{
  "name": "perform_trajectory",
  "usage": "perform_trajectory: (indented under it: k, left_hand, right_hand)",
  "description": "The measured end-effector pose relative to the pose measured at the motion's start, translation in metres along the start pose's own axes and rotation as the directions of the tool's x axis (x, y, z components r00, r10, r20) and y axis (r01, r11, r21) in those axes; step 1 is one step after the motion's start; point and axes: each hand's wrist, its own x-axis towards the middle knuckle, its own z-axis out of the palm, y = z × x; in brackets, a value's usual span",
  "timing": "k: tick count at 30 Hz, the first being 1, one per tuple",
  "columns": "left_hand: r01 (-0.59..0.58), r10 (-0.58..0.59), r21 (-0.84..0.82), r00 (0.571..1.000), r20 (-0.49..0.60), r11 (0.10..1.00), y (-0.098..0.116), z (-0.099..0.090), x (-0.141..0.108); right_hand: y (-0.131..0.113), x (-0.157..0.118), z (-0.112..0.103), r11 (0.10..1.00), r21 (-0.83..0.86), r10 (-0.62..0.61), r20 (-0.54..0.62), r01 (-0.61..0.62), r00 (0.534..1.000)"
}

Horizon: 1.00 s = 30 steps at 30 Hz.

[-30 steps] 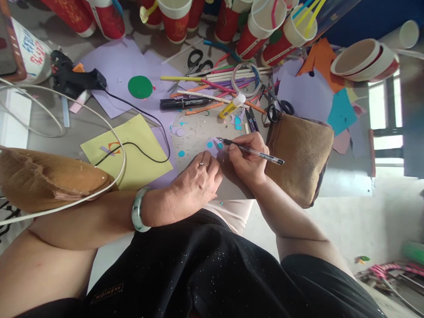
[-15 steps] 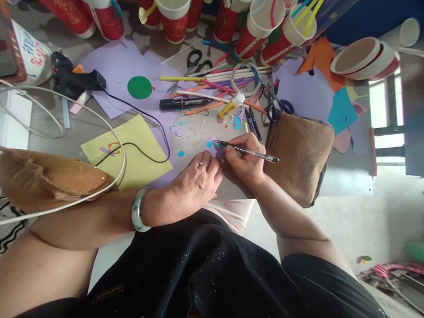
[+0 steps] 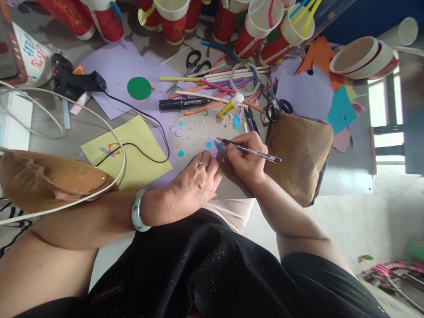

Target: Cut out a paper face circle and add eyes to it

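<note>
My right hand (image 3: 249, 157) grips a black-tipped pen (image 3: 261, 154) with a clear barrel, pinched near its tip. The pen tip is at the right side of a small lilac paper circle (image 3: 214, 145) with two blue dots on it. My left hand (image 3: 198, 174), wearing a ring and a pale green bangle (image 3: 141, 210), has its fingers curled together, with the fingertips at the circle's lower edge. A loose blue paper dot (image 3: 180, 153) lies to the left, and small lilac discs (image 3: 179, 131) lie above it.
Behind the hands lie a black marker (image 3: 183, 104), a glue stick (image 3: 231, 105), coloured sticks (image 3: 232, 81) and scissors (image 3: 277, 109). Red cups (image 3: 174, 26) line the back. A glue gun (image 3: 74, 79), yellow paper (image 3: 142, 145) and a cable are left; a brown cushion (image 3: 300, 159) is right.
My right hand and the pen have shifted slightly right, so the pen tip has moved rightward on the lilac circle. My left hand stays almost where it was.
</note>
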Motion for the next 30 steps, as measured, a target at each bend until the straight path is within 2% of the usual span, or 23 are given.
perform_trajectory:
  k: [5,10,17,25,30]
  left_hand:
    - [0.000,0.000,-0.001,1.000,-0.008,1.000,0.001,0.003,0.000]
    - [-0.022,0.021,0.020,0.999,0.027,1.000,-0.001,-0.002,-0.001]
    - [-0.026,0.027,-0.014,0.996,0.089,1.000,-0.003,-0.009,0.000]
    - [-0.001,0.001,-0.009,1.000,0.023,1.000,-0.001,0.001,0.001]
    - [-0.006,0.006,0.005,1.000,0.022,1.000,-0.001,0.000,0.000]
  right_hand:
    - [0.010,-0.002,-0.004,1.000,-0.003,0.022,-0.093,-0.022,0.995]
    - [0.009,0.001,-0.006,1.000,-0.008,-0.012,-0.048,0.012,0.999]
    - [0.003,0.005,-0.004,0.998,-0.041,0.040,-0.014,-0.041,0.999]
    - [0.001,0.006,-0.003,0.999,-0.031,0.028,-0.015,-0.029,0.999]
    - [0.004,0.004,-0.004,1.000,0.005,0.030,-0.006,-0.030,1.000]
